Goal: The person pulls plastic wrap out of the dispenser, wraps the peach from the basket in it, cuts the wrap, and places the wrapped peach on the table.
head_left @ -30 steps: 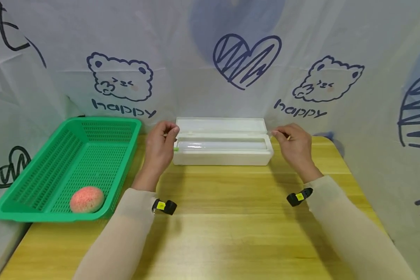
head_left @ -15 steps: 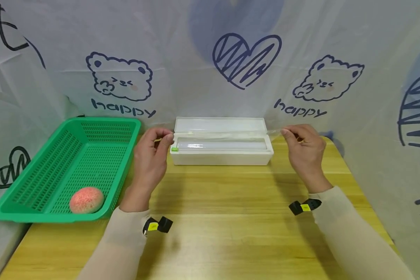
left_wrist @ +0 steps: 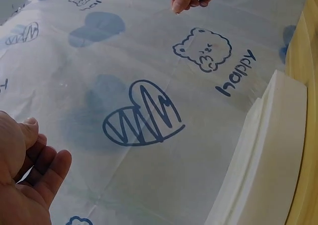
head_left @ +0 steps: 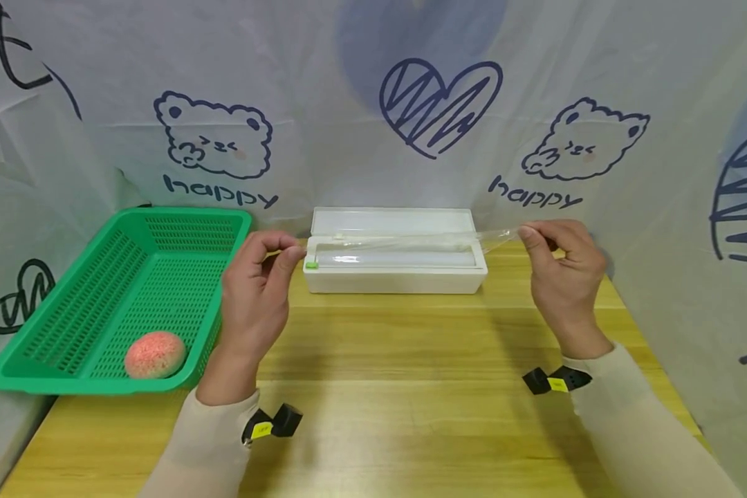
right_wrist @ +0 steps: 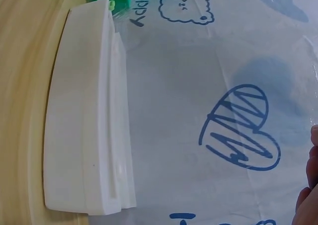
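A white cling film dispenser [head_left: 395, 282] lies lengthwise at the back of the table, its lid [head_left: 392, 220] raised. Inside shows a shiny roll [head_left: 398, 259], and a small green piece [head_left: 312, 265] sits at its left end. A strip of clear cling film [head_left: 501, 237] stretches above the box between both hands. My left hand [head_left: 255, 297] pinches its left end between thumb and index finger, just left of the box. Beyond the box's right end, my right hand [head_left: 566, 280] pinches the other corner. In the right wrist view, only some fingers [right_wrist: 312, 170] appear at the edge.
On the left stands a green plastic basket [head_left: 218, 332] with a speckled pink oval object [head_left: 155, 355] in its near corner. A printed cloth [head_left: 361, 166] hangs behind the dispenser. Bare wooden tabletop [head_left: 398, 387] lies in front of it.
Both hands have moved apart and somewhat back toward the body, the left one to the left, the right one to the right. More of the cling film now shows between them, above the dispenser.
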Demonstrator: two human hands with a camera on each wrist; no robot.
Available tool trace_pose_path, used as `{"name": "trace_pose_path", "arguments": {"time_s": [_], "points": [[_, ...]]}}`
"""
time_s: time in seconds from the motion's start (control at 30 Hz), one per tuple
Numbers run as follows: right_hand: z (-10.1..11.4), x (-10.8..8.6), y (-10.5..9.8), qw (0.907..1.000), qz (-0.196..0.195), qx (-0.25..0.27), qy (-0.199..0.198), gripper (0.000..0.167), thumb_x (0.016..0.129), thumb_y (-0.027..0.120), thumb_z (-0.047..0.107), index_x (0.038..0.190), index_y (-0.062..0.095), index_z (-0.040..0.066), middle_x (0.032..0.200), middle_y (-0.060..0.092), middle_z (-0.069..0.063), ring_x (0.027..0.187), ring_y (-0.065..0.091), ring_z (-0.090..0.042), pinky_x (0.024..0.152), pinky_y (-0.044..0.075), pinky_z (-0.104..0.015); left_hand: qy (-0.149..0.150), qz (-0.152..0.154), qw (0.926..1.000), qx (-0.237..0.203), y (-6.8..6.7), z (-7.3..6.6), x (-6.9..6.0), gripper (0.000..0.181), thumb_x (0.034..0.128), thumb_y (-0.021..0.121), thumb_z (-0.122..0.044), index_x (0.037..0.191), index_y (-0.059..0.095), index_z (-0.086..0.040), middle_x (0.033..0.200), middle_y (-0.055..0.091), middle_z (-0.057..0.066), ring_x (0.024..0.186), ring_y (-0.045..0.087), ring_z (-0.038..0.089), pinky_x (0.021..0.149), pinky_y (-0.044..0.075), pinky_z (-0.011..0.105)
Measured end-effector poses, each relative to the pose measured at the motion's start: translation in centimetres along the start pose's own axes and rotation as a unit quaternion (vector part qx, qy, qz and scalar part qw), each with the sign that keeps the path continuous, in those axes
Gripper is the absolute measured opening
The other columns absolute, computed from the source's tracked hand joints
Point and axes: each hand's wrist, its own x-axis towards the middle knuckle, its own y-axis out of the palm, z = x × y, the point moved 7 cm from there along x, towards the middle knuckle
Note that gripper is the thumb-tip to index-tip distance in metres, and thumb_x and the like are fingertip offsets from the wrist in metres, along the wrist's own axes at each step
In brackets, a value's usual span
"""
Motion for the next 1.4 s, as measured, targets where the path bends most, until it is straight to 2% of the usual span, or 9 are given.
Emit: {"name": "trace_pose_path", "arguments": {"time_s": [0.23, 0.4, 0.63, 0.8, 0.9, 1.0, 1.1, 1.23, 1.4], "points": [[1.4, -0.5, -1.2, 0.999, -0.026, 0.027, -0.023, 0.005, 0.09, 0.077, -0.009, 0.095, 0.078, -0.01, 0.092, 0.067, 0.011, 0.084, 0.056, 0.001, 0.078, 0.045, -0.016, 0.03, 0.01, 0.9991, -0.028, -0.8, -1.5, -1.3, 0.007, 0.0996, 0.067, 0.001, 0.103, 0.066, 0.008, 0.103, 0.064, 0.001, 0.092, 0.059, 0.009, 0.084, 0.052, 0.013], [2.6, -0.8, -1.9, 0.9966, -0.05, 0.058, -0.032, 0.005, 0.088, 0.078, -0.01, 0.09, 0.076, -0.015, 0.089, 0.07, 0.011, 0.083, 0.059, 0.0, 0.078, 0.047, -0.018, 0.064, 0.018, 0.9969, -0.041, -1.5, -2.3, -2.1, 0.004, 0.0985, 0.067, 0.003, 0.101, 0.067, 0.007, 0.104, 0.065, 0.008, 0.094, 0.059, 0.008, 0.083, 0.052, 0.013], [4.9, -1.6, -3.1, 0.9878, -0.091, 0.117, -0.048, 0.016, 0.089, 0.081, -0.003, 0.083, 0.074, -0.016, 0.083, 0.074, -0.005, 0.081, 0.062, -0.003, 0.077, 0.047, -0.017, 0.105, 0.036, 0.991, -0.076, -2.2, -3.0, -3.3, 0.027, 0.101, 0.068, -0.018, 0.096, 0.067, 0.008, 0.106, 0.067, 0.001, 0.098, 0.062, 0.008, 0.086, 0.054, 0.015], [5.8, -2.3, -4.3, 0.9844, -0.111, 0.124, -0.057, 0.026, 0.089, 0.085, 0.008, 0.082, 0.075, -0.015, 0.083, 0.075, -0.01, 0.08, 0.061, -0.003, 0.068, 0.034, -0.014, 0.16, 0.041, 0.9748, -0.15, -2.8, -4.1, -4.2, 0.033, 0.1006, 0.07, -0.019, 0.092, 0.066, 0.013, 0.105, 0.07, 0.005, 0.102, 0.067, 0.013, 0.092, 0.056, 0.019], [6.3, -2.6, -4.8, 0.9823, -0.118, 0.13, -0.066, 0.03, 0.088, 0.086, 0.011, 0.081, 0.074, -0.015, 0.082, 0.074, -0.011, 0.078, 0.059, -0.003, 0.063, 0.028, -0.013, 0.187, 0.04, 0.9656, -0.176, -3.1, -4.6, -4.7, 0.031, 0.1, 0.071, -0.014, 0.091, 0.064, 0.014, 0.103, 0.071, 0.008, 0.102, 0.067, 0.016, 0.09, 0.056, 0.019], [6.7, -3.0, -5.2, 0.9761, -0.126, 0.16, -0.077, 0.029, 0.088, 0.087, 0.01, 0.08, 0.074, -0.015, 0.079, 0.072, -0.013, 0.073, 0.055, -0.003, 0.061, 0.026, -0.012, 0.203, 0.05, 0.9583, -0.194, -3.2, -5.1, -5.2, 0.03, 0.1005, 0.07, -0.013, 0.09, 0.063, 0.014, 0.103, 0.071, 0.01, 0.103, 0.067, 0.016, 0.091, 0.055, 0.02], [7.1, -3.4, -5.6, 0.9681, -0.131, 0.195, -0.088, 0.029, 0.087, 0.087, 0.008, 0.079, 0.073, -0.016, 0.077, 0.071, -0.013, 0.071, 0.054, -0.004, 0.062, 0.029, -0.01, 0.223, 0.061, 0.9477, -0.219, -3.5, -5.8, -5.7, 0.028, 0.1009, 0.069, -0.009, 0.089, 0.062, 0.015, 0.102, 0.07, 0.011, 0.104, 0.068, 0.017, 0.094, 0.055, 0.021], [7.6, -3.8, -6.3, 0.9583, -0.137, 0.231, -0.097, 0.026, 0.085, 0.087, 0.002, 0.077, 0.073, -0.017, 0.076, 0.071, -0.016, 0.072, 0.058, -0.007, 0.068, 0.04, -0.012, 0.264, 0.07, 0.9294, -0.249, -3.8, -7.1, -6.1, 0.024, 0.1004, 0.068, -0.003, 0.087, 0.062, 0.016, 0.098, 0.068, 0.015, 0.103, 0.068, 0.02, 0.097, 0.055, 0.024], [8.4, -4.3, -7.1, 0.9477, -0.152, 0.262, -0.1, 0.025, 0.082, 0.087, -0.004, 0.075, 0.07, -0.021, 0.074, 0.069, -0.018, 0.073, 0.062, -0.009, 0.072, 0.048, -0.014, 0.292, 0.076, 0.9163, -0.264, -4.1, -8.2, -6.2, 0.023, 0.0993, 0.069, -0.001, 0.085, 0.062, 0.016, 0.096, 0.068, 0.018, 0.099, 0.066, 0.023, 0.097, 0.056, 0.026]]}}
